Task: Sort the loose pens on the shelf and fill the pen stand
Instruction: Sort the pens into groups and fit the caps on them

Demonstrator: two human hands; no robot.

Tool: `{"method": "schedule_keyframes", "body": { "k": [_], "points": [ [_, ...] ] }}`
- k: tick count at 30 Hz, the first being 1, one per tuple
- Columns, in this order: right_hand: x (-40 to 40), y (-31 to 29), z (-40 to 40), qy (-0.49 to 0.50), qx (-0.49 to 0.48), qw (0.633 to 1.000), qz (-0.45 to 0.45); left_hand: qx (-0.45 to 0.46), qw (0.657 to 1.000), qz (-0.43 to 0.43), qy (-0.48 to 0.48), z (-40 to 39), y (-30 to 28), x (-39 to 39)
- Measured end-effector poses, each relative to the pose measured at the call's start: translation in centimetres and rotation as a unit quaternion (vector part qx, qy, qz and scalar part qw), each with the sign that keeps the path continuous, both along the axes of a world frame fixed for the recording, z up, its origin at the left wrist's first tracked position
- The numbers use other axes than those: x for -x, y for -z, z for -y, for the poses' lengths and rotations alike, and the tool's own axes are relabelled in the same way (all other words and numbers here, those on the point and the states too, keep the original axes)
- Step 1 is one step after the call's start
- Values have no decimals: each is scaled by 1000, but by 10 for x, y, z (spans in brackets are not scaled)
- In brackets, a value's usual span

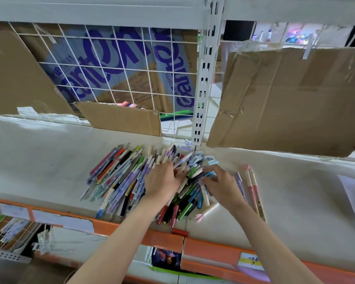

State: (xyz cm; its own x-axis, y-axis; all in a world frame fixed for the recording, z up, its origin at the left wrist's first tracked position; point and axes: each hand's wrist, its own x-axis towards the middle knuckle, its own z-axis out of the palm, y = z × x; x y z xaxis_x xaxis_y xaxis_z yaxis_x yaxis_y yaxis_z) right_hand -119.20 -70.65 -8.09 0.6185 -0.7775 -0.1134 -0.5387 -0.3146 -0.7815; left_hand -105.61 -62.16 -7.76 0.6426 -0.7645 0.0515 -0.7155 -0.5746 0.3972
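Note:
A big heap of loose pens [121, 177] in many colours lies on the white shelf [49, 160]. My left hand [162, 182] rests palm down on the middle of the heap, its fingers spread among the pens. To its right, my right hand [221, 186] has its fingers curled and pinches a blue pen [210, 174] at the heap's right side. Two pink pens [253, 189] and a lilac pen [239, 184] lie apart, just right of my right hand. No pen stand is in view.
A red pen [179, 232] lies at the orange front edge [213, 249] of the shelf. A cardboard flap [121, 117] and a wire grid [111, 68] stand behind the heap, with a white upright post [203, 89]. Hanging cardboard [285, 99] covers the back right.

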Motion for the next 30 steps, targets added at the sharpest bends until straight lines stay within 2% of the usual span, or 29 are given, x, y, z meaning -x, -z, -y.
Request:
{"method": "schedule_keyframes", "body": {
  "k": [2, 4, 7, 9, 11, 13, 15, 19, 22, 27, 30],
  "points": [
    [0, -1, -2, 7, 4, 999, 32, 10, 1000, -5, -5, -1, -2, -1],
    [-1, -1, -3, 17, -1, 997, 72, 64, 996, -54, 10, -7, -7, 0],
    [-2, -7, -7, 15, -154, 974, 167, 140, 966, -209, 56, -16, -16, 8],
    [-2, -12, -10, -17, -245, 942, 231, 130, 955, -256, 74, -22, -17, 13],
    [0, -15, -12, -61, -239, 936, 251, 128, 951, -268, 83, -28, -15, 15],
    [2, -16, -11, -87, -192, 950, 229, 132, 945, -285, 86, -34, -13, 16],
    [2, -18, -9, -71, -182, 950, 243, 137, 942, -292, 95, -40, -13, 18],
    [2, -29, -4, 26, -261, 882, 391, 173, 923, -331, 95, -48, -10, 21],
    [1, -32, -2, 42, -270, 860, 431, 183, 914, -348, 100, -51, -6, 19],
    [1, -35, -1, 44, -260, 864, 429, 186, 918, -333, 111, -51, 0, 18],
    [0, -35, -4, 14, -243, 883, 402, 178, 917, -339, 110, -52, -1, 18]
  ]
}}
